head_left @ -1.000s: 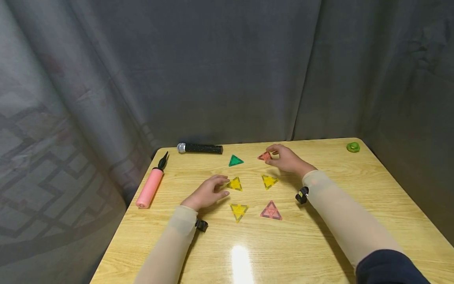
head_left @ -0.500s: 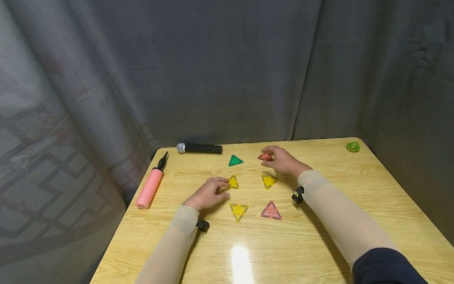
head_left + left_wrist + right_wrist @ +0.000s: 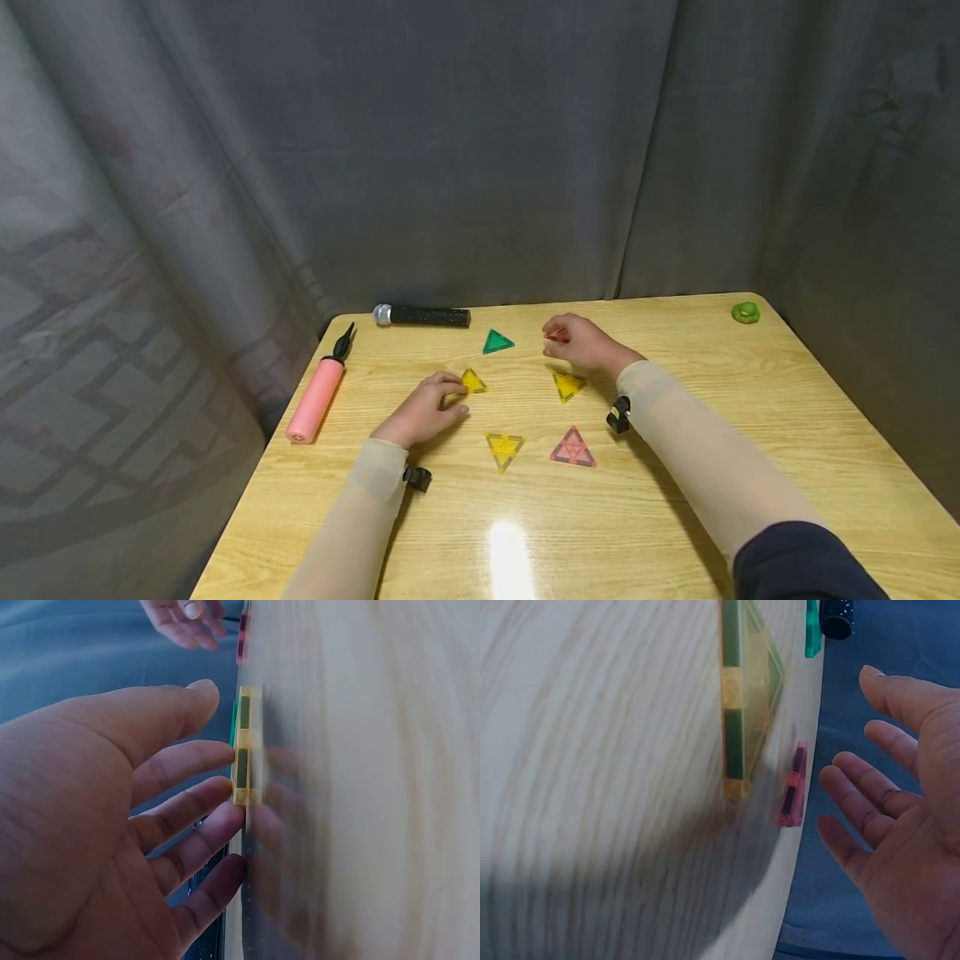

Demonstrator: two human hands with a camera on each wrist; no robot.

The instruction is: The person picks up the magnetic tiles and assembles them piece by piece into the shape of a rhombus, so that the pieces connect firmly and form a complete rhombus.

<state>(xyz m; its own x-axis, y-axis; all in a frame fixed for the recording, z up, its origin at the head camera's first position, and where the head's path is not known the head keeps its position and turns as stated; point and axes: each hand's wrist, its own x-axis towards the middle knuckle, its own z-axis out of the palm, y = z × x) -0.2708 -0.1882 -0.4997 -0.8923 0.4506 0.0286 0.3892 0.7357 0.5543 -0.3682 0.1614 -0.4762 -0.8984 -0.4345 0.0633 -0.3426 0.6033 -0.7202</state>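
Observation:
In the head view, my left hand [image 3: 423, 412] touches a yellow triangular magnetic tile [image 3: 472, 382] with its fingertips, the thumb held apart. The left wrist view has those fingers loosely spread against the flat yellow tile [image 3: 243, 761]. Farther back, my right hand [image 3: 583, 343] hovers over a red triangular tile [image 3: 558, 336], partly hidden by its fingers. From the right wrist, a gap shows between the fingers and that red tile [image 3: 793, 787]. A second yellow tile [image 3: 567, 385] lies just in front of the right hand. Nearby is a green triangular tile [image 3: 497, 342].
Closer to the person lie another yellow tile [image 3: 504, 450] and a pink tile [image 3: 573, 447]. A black microphone [image 3: 423, 316] lies along the back edge, a pink hand pump [image 3: 317, 398] at left. A green coiled object [image 3: 746, 312] sits at the far right corner.
My left hand has drawn the yellow tile leftward and turned it slightly. The right hand has shifted left over the red tile, covering more of it.

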